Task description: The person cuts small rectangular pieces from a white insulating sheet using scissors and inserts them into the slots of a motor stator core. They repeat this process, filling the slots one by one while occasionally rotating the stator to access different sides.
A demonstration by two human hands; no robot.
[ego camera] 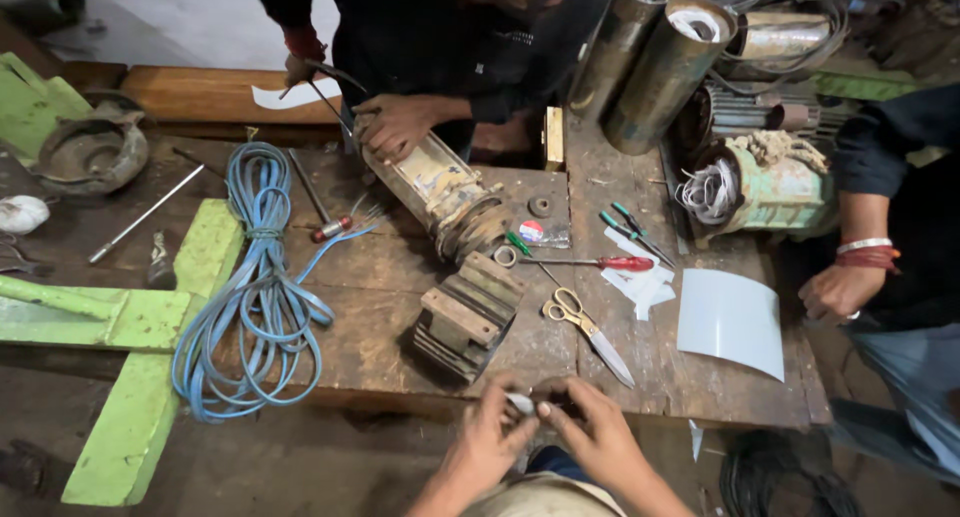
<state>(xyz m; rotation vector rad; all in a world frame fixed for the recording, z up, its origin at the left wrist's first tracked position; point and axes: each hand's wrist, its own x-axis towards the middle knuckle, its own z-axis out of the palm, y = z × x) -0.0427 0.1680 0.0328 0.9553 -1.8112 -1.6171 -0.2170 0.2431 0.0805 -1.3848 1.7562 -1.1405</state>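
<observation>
My left hand (487,435) and my right hand (590,432) meet at the near edge of the wooden workbench (380,337). Together they pinch a small pale piece (521,404) between the fingertips; what it is I cannot tell. Just beyond my hands sits a rusty ribbed motor part (465,317). Yellow-handled scissors (585,329) lie to its right, blades pointing toward me.
A person across the bench holds a cylindrical motor body (440,192). Another person's hand (838,292) rests at the right edge near a white sheet (732,322). A blue cable coil (255,287), red-handled screwdriver (600,263), green frame (140,327) and metal cylinders (660,67) surround the work.
</observation>
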